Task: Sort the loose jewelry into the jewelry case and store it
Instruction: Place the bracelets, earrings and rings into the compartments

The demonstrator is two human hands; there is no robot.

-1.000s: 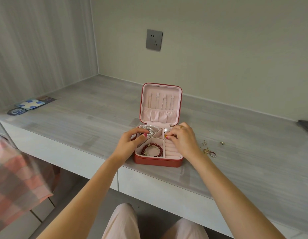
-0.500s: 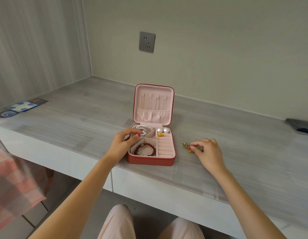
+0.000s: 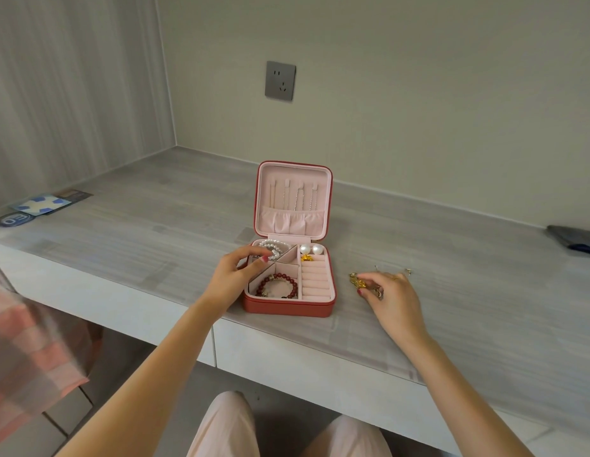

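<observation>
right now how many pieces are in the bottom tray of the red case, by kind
White pearl bead bracelet: 1
Dark red bead bracelet: 1
Round white pearl earrings: 2
Small gold piece: 1
Total: 5

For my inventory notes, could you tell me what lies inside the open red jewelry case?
Inside the red square jewelry case: red bead bracelet, white pearl strand partly covered by the left hand, two pearl studs, small gold piece.
</observation>
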